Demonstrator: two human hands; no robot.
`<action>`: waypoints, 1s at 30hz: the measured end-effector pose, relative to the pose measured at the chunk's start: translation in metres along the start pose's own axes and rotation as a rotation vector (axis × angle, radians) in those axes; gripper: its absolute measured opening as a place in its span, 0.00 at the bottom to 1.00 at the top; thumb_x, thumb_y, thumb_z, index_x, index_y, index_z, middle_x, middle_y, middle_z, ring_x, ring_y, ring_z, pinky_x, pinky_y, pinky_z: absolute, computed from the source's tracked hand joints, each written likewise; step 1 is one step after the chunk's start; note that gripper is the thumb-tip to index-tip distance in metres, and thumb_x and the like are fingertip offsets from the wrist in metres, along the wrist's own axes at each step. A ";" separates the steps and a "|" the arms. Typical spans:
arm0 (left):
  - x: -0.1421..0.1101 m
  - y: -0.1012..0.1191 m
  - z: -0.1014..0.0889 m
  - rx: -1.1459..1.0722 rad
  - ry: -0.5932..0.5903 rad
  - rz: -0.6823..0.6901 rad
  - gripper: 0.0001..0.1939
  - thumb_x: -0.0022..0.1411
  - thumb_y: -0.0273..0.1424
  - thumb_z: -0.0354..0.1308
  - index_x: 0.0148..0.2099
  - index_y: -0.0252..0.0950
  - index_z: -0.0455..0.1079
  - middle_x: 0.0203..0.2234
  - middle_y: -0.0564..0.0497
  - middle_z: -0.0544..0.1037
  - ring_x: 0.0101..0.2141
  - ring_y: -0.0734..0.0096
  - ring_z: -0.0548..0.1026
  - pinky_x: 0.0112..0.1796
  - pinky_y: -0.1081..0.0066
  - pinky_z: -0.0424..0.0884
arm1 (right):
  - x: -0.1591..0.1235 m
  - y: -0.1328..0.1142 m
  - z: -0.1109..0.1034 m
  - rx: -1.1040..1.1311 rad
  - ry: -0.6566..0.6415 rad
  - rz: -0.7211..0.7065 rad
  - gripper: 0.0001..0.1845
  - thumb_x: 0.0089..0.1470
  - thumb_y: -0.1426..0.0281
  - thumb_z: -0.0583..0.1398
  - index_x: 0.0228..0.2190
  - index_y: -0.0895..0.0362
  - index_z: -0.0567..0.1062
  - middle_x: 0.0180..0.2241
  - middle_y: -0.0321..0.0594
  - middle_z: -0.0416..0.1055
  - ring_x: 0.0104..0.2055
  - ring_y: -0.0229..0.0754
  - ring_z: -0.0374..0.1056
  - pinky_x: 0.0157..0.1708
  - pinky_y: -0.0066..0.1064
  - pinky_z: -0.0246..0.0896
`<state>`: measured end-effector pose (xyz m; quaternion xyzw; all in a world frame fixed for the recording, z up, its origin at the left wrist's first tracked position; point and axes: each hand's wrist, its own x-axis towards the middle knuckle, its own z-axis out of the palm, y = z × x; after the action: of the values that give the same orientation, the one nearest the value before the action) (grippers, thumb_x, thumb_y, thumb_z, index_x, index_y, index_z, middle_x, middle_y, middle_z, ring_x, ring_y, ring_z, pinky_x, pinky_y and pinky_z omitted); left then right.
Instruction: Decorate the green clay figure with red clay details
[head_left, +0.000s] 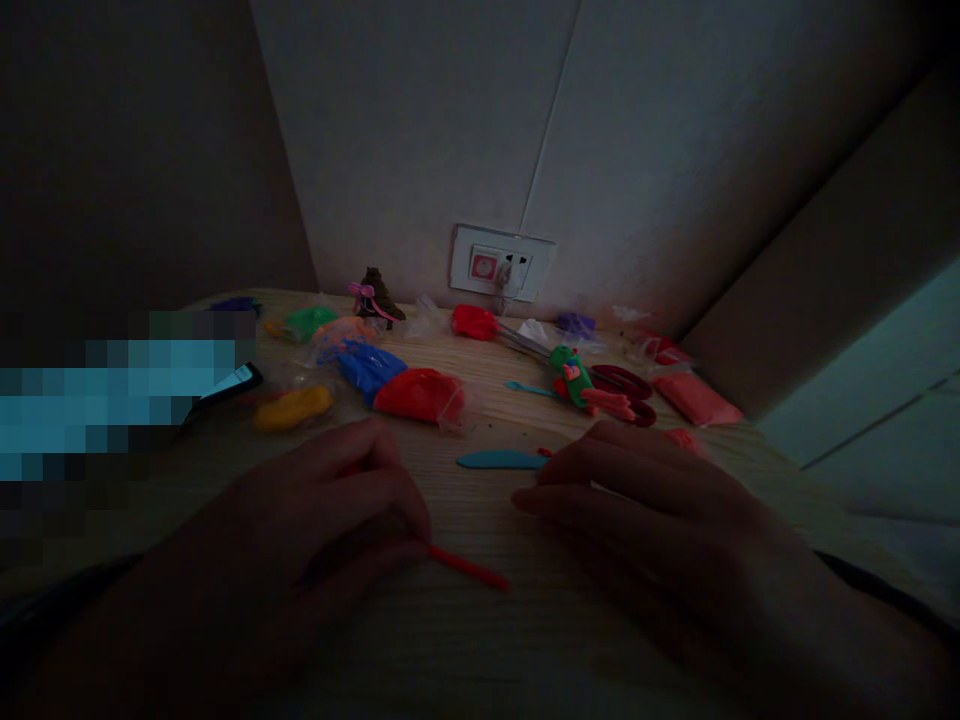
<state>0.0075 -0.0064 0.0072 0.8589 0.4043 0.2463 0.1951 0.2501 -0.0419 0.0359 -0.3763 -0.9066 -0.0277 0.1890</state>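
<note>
My left hand (337, 510) is closed, with thumb and forefinger pinching one end of a thin red clay roll (471, 568). The roll's free end points right, low over the wooden tabletop. My right hand (637, 500) is held low across from it, fingers loosely stretched and nothing visible in them. Just behind its fingertips lies a blue plastic clay knife (499, 460), its right end hidden by the hand. A tiny red bit (544, 452) shows by the knife. Farther back is a green clay figure (571, 375) with red and pink parts.
Behind the hands lie bagged blue clay (371, 372), red clay (421, 396), yellow clay (292, 408) and a coral packet (697, 396). Dark red-handled scissors (622, 382) lie at right. A brown clay piece (379, 298) stands near the wall socket (502, 263). A phone (229, 385) is at left.
</note>
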 end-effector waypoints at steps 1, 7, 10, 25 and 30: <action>0.000 0.000 0.000 0.001 0.006 0.001 0.15 0.63 0.37 0.51 0.28 0.44 0.76 0.28 0.54 0.72 0.29 0.70 0.69 0.29 0.73 0.64 | 0.001 0.000 -0.001 0.007 0.006 -0.003 0.19 0.62 0.81 0.50 0.35 0.61 0.81 0.28 0.42 0.74 0.29 0.41 0.66 0.28 0.33 0.61; 0.000 0.002 0.003 -0.019 0.016 -0.052 0.13 0.62 0.36 0.52 0.27 0.42 0.71 0.28 0.55 0.71 0.29 0.70 0.69 0.30 0.73 0.65 | -0.001 -0.007 0.000 0.092 -0.028 -0.026 0.20 0.57 0.83 0.49 0.44 0.64 0.77 0.24 0.38 0.72 0.25 0.38 0.66 0.24 0.29 0.59; 0.000 -0.003 0.006 -0.024 0.007 -0.039 0.11 0.62 0.35 0.52 0.28 0.42 0.70 0.28 0.56 0.71 0.28 0.70 0.69 0.28 0.73 0.64 | -0.006 -0.007 0.004 0.109 -0.141 -0.086 0.24 0.57 0.83 0.49 0.52 0.65 0.72 0.26 0.39 0.75 0.26 0.38 0.69 0.25 0.30 0.61; -0.002 -0.008 0.008 0.022 0.046 -0.008 0.10 0.65 0.36 0.50 0.31 0.44 0.67 0.23 0.56 0.69 0.22 0.69 0.65 0.24 0.71 0.62 | -0.008 -0.005 0.011 0.014 -0.130 -0.281 0.27 0.72 0.65 0.44 0.55 0.73 0.69 0.21 0.38 0.74 0.22 0.38 0.68 0.24 0.33 0.62; -0.003 -0.008 0.007 0.037 0.061 -0.028 0.09 0.64 0.36 0.49 0.31 0.43 0.66 0.18 0.59 0.66 0.18 0.72 0.62 0.19 0.73 0.58 | -0.008 -0.004 0.012 -0.011 -0.110 -0.276 0.26 0.72 0.65 0.44 0.53 0.71 0.71 0.22 0.37 0.75 0.22 0.38 0.69 0.24 0.34 0.61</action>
<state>0.0054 -0.0051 -0.0036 0.8488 0.4265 0.2622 0.1699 0.2488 -0.0475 0.0218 -0.2502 -0.9585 -0.0380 0.1315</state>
